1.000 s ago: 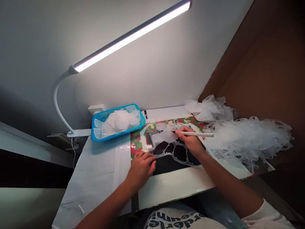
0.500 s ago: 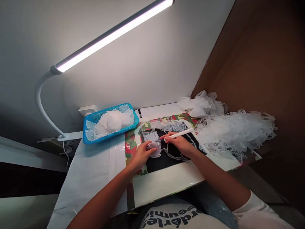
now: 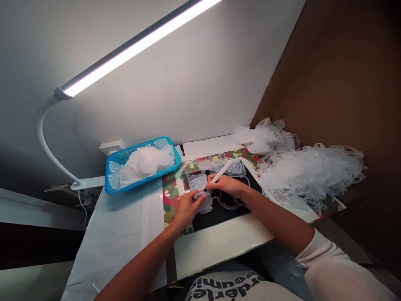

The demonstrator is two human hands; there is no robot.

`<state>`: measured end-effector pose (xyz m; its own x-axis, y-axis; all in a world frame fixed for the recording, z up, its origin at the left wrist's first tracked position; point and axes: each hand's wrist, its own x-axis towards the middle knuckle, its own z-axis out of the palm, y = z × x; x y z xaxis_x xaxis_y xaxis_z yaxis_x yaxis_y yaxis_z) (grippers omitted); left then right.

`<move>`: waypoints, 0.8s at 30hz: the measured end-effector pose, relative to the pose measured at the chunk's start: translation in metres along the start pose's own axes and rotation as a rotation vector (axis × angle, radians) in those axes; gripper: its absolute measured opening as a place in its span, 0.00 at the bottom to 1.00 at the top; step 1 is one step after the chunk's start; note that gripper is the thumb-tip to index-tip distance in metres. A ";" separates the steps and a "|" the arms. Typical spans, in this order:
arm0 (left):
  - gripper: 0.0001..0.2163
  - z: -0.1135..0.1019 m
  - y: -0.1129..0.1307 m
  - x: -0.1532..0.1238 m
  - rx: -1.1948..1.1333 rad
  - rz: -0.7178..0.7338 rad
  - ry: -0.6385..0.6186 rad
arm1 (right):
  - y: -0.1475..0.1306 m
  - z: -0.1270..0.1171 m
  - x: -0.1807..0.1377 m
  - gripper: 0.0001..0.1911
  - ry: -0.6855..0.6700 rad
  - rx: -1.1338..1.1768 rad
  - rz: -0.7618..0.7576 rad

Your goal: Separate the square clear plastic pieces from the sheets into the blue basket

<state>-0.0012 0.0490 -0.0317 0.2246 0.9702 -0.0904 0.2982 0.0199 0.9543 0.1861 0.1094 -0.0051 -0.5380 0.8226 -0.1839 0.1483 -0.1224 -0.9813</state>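
Observation:
My right hand [image 3: 230, 186] grips a slim white pen-like tool [image 3: 223, 169], its lower end pointing at the piece by my left fingertips. Between the thumb and fingers of my left hand [image 3: 187, 208] is the edge of a clear plastic piece [image 3: 205, 207] with small raised dots, lifted at that edge. This piece belongs to, or lies against, a clear sheet with shaped cut-outs [image 3: 230, 205]. Under it all is a black mat [image 3: 216, 220] on a camouflage-patterned board [image 3: 169, 213]. Similar dotted pieces [image 3: 236, 168] lie farther back. My fingers hide the tool's tip.
At the back left, a blue basket [image 3: 142, 186] holds several translucent pieces. A lit lamp [image 3: 140, 48] arches over the table. On the right lie a big heap of clear cut-out frames [image 3: 313, 173] and a smaller pile of translucent sheets [image 3: 266, 136], beside a brown panel [image 3: 338, 83].
My right hand has shifted left toward my left hand, and the tool now stands steeper. The piece's edge under my left fingers has come up. The view has shifted slightly.

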 end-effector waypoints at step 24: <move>0.06 -0.015 0.047 -0.084 -0.144 0.158 0.198 | 0.027 0.024 -0.088 0.10 0.273 -0.579 -0.255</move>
<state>-0.0196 -0.0280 0.0249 0.0679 0.9920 0.1068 0.1358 -0.1153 0.9840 0.2176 0.0199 -0.0165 -0.3978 0.9061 0.1439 0.5049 0.3471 -0.7903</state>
